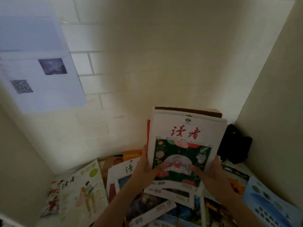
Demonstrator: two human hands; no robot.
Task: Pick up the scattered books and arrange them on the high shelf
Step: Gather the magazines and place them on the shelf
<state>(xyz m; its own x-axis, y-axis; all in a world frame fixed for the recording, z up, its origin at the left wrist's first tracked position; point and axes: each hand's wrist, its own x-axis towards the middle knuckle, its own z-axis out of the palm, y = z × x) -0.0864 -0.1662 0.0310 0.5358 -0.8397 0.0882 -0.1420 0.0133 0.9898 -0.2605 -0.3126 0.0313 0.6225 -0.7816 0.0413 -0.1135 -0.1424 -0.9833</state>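
A stack of books [185,145] is being gripped w/ both hands: left hand [147,167] and right hand [211,172] curled round its lower edges, thumbs on the cover. Approx. a dozen loose books [78,190] are lying unsorted on the surface [246,167], edge to edge; shelving isn't started.

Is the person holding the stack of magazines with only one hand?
No, both hands grip the stack of magazines: the left hand at its left edge, the right hand at its right.

Top magazine [185,145], landmark: red title "读者" above its green flower picture; "2023" at its lower edge. Magazine [78,192] far left of it: black "读者". Magazine [152,208] below it: "2023 10". Wall sheet [39,74], upper left: QR code, unreadable.
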